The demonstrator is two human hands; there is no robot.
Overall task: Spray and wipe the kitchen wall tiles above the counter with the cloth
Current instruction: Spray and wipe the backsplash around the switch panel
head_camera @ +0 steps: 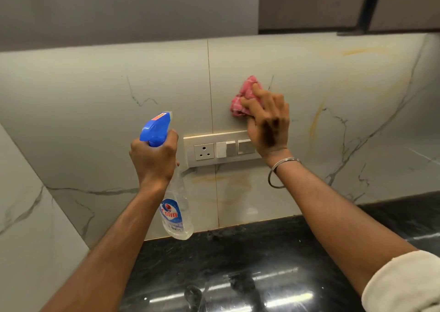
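Note:
The wall tiles [119,126] above the counter are pale marble with grey veins and yellowish streaks. My right hand [267,123] presses a crumpled pink checked cloth [245,95] flat against the tile just above the switch plate. My left hand [153,159] grips the neck of a clear spray bottle [176,211] with a blue trigger head [156,128]. The bottle hangs upright in front of the wall, left of the switch plate, its nozzle toward the tiles.
A cream switch plate [214,148] with a socket and switches is set in the wall between my hands. A glossy black counter [238,276] runs below. A side wall [28,216] closes the left; dark upper cabinets [333,4] hang at top right.

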